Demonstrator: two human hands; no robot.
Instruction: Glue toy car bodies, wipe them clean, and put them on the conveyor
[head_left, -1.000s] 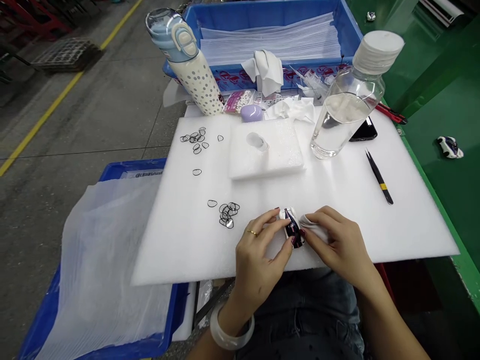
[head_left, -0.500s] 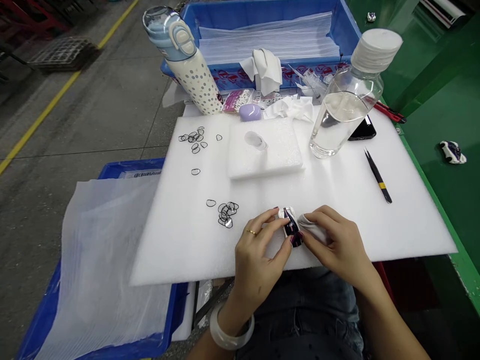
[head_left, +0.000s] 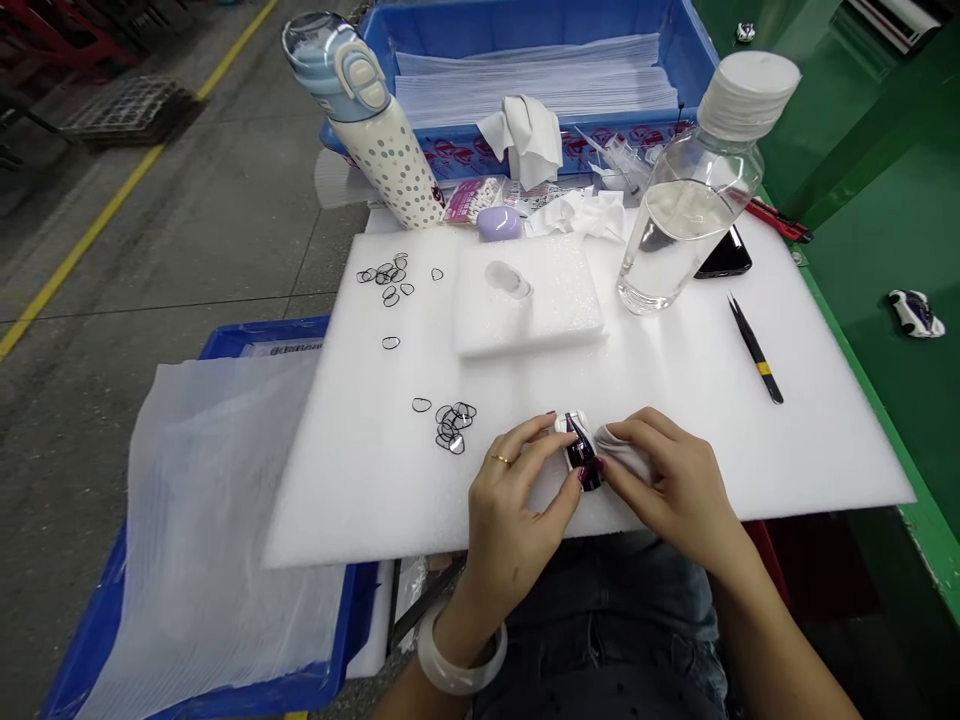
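Observation:
My left hand (head_left: 517, 500) holds a small white and dark toy car (head_left: 580, 450) between thumb and fingers, just above the front part of a white foam board (head_left: 345, 480). A folded pale cloth (head_left: 626, 455) is pinched in my right hand (head_left: 675, 485), whose fingertips meet the car's right side. Black rings (head_left: 454, 428) lie in a cluster left of my hands, with more rings (head_left: 386, 275) farther back. Behind the car, a foam block (head_left: 555, 320) carries a small translucent cylinder (head_left: 508, 280).
A clear bottle (head_left: 675, 230) of liquid, a phone (head_left: 726, 256) and black tweezers (head_left: 756, 350) are on the right. At the back stand a dotted bottle (head_left: 394, 160) and a blue bin (head_left: 450, 20). Another blue bin (head_left: 356, 620) holds sheets at lower left. A toy car (head_left: 915, 313) sits far right.
Both hands keep nearly the same place and hold on the car and cloth. The whole view has shifted very slightly.

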